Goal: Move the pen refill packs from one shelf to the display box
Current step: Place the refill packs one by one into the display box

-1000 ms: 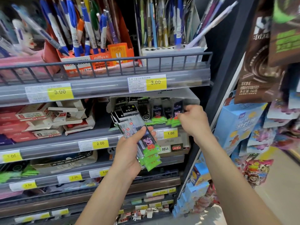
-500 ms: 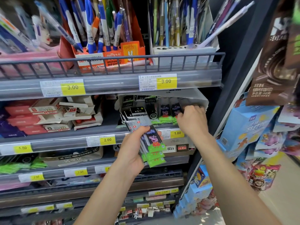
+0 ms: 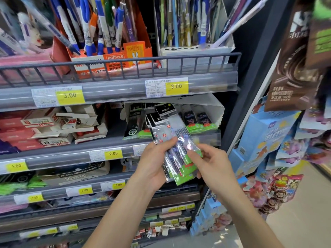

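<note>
My left hand grips a fanned stack of clear pen refill packs with green bottoms, held in front of the second shelf. My right hand pinches the right edge of the front pack in that stack. Behind them, a white cardboard display box sits on the second shelf at the right end. It holds more refill packs, some with black headers and some with a cartoon print and green bottoms.
A rail-fronted top shelf carries boxes of upright pens. Red and white small cartons fill the second shelf's left. Snack bags and blue boxes hang on a rack at the right.
My right hand has drawn back from the display box and down to the stack in my left hand. The stack is now held a little higher.
</note>
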Available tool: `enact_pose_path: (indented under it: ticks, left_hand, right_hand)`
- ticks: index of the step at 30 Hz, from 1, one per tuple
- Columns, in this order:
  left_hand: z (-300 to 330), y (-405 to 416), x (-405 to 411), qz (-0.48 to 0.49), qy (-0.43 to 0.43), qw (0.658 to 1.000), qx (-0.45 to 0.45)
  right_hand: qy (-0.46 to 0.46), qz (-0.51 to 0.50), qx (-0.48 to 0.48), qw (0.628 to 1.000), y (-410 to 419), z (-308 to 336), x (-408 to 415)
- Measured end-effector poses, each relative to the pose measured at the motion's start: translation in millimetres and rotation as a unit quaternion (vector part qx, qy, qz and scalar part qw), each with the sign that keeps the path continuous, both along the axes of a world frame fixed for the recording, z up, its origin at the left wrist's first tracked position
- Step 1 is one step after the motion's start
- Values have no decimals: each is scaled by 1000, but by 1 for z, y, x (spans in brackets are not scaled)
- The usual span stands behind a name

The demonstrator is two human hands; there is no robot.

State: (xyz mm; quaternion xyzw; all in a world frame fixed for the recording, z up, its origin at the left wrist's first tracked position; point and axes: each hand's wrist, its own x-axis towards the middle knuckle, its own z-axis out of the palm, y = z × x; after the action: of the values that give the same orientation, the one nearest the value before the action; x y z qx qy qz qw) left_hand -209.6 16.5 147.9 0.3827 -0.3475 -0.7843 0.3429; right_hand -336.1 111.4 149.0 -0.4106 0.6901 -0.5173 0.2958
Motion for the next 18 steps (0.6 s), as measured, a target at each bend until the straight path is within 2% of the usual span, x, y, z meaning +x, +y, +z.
enact_pose_path:
  ticks: [6,11,16,18]
  left_hand:
    - [3,5,-8,31,46,998,20]
    - [6,7,-11,48,45,998,15]
    - [5,1,-10,36,42,998,-7]
    - [6,-1,-9,41,56,998,-11]
  right_hand:
    - [-37,2,56,998,8,-10,-19]
    - [-80,38,65,994,8,-12,-21]
    - [-218,22,-1,976,6,-7,-26]
    - [-253,-16,-40,967,0,-4,-32]
